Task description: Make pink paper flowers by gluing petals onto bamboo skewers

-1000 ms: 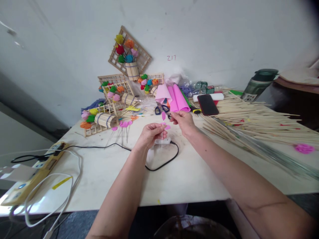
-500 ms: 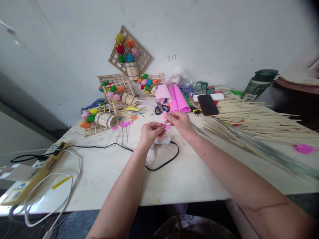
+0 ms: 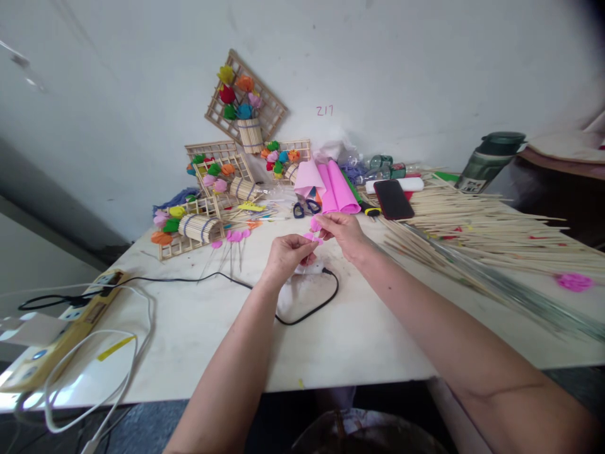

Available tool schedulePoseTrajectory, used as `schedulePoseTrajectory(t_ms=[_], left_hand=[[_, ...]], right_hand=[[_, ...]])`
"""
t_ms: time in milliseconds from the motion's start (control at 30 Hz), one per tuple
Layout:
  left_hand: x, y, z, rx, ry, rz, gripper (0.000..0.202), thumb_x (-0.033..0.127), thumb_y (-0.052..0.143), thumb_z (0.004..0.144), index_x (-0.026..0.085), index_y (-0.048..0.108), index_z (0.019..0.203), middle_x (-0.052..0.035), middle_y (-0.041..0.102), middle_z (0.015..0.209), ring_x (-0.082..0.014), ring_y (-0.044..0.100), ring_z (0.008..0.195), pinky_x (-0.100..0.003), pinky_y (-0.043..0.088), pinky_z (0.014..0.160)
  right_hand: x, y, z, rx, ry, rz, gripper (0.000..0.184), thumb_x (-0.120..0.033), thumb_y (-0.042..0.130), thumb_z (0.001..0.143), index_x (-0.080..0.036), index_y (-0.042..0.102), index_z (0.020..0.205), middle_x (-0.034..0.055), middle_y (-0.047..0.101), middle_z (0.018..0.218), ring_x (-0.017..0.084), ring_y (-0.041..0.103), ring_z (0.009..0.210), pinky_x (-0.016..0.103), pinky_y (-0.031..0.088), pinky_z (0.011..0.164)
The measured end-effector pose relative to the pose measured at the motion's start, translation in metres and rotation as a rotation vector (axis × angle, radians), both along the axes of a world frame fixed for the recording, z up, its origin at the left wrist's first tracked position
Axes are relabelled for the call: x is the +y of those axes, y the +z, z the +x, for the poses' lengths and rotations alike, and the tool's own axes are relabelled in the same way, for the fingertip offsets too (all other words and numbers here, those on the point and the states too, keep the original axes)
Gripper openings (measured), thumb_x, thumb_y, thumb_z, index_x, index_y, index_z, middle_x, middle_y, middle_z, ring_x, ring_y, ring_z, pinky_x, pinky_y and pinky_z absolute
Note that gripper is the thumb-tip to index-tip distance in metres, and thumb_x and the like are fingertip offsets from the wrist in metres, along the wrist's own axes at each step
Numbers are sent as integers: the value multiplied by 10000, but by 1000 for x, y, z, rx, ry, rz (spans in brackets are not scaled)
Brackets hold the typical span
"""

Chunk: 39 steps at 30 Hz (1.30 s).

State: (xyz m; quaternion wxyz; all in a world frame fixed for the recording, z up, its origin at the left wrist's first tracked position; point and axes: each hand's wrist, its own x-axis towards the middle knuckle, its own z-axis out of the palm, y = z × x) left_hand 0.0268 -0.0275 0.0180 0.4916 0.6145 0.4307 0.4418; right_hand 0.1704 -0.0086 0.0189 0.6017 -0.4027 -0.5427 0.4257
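Over the middle of the table, my left hand (image 3: 289,255) pinches a small pink petal piece (image 3: 311,237), which seems to be on a thin stem. My right hand (image 3: 346,234) is closed on another pink petal (image 3: 315,223), held just above the first. Fingertips of both hands nearly meet; whether the two petals touch is unclear. Below them lies a white device (image 3: 309,269) with a black cord, partly covered by my left hand. Several pink petals on thin wires (image 3: 235,236) rest on the table to the left.
Bamboo lattice frames with paper flowers (image 3: 198,228) stand at back left. Behind my hands are scissors (image 3: 306,209) and pink paper (image 3: 336,189). A phone (image 3: 393,199), bamboo sticks (image 3: 477,230) and a bottle (image 3: 491,161) sit at right, a power strip (image 3: 70,328) at left.
The petal in my right hand has moved slightly down and right and turned to show a wider face. The petal in my left hand shifted a little left. Both hands keep their hold.
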Motion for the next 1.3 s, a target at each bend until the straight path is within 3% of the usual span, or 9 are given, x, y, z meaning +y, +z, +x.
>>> schedulePoseTrajectory(t_ms=[267, 567, 767, 967, 1133, 1300], left_hand=[[-1, -1, 0, -5, -95, -47, 295, 405, 686, 609, 123, 604, 632, -17, 598, 513, -72, 473, 402, -204, 389, 422], [1, -2, -4, -31, -114, -55, 301, 407, 679, 621, 120, 586, 625, -8, 579, 499, -66, 464, 395, -194, 375, 411], [0, -4, -3, -24, -127, -38, 316, 427, 663, 630, 120, 588, 622, -11, 577, 499, -62, 451, 398, -191, 357, 408], [2, -6, -4, -34, -128, -33, 307, 420, 669, 626, 123, 589, 624, -5, 577, 501, -61, 449, 397, -193, 358, 411], [3, -7, -4, -35, -160, -63, 294, 408, 675, 624, 127, 589, 629, -5, 573, 490, -64, 453, 389, -192, 346, 401], [3, -5, -9, 22, -170, -60, 294, 405, 676, 622, 121, 608, 655, -15, 580, 509, -65, 455, 399, -188, 350, 401]], right_hand=[[3, -3, -1, 81, -33, 53, 212, -356, 635, 658, -160, 621, 578, -10, 579, 534, 82, 485, 493, 225, 409, 527], [1, 0, 1, 38, 170, -115, 270, -398, 658, 630, -139, 669, 707, 55, 662, 712, 115, 557, 597, 229, 423, 535], [3, -3, 2, 40, 128, -63, 213, -334, 690, 596, -126, 642, 608, 18, 610, 558, 93, 511, 523, 231, 416, 545], [3, -2, 4, 39, 180, -100, 251, -377, 665, 621, -140, 665, 702, 41, 655, 683, 103, 539, 569, 231, 420, 540], [3, -1, 4, 96, 99, -78, 217, -351, 694, 593, -144, 627, 601, 13, 623, 571, 78, 491, 493, 218, 401, 515], [3, -1, 4, 84, 83, -61, 240, -380, 680, 609, -145, 628, 610, 28, 638, 592, 87, 503, 495, 227, 408, 515]])
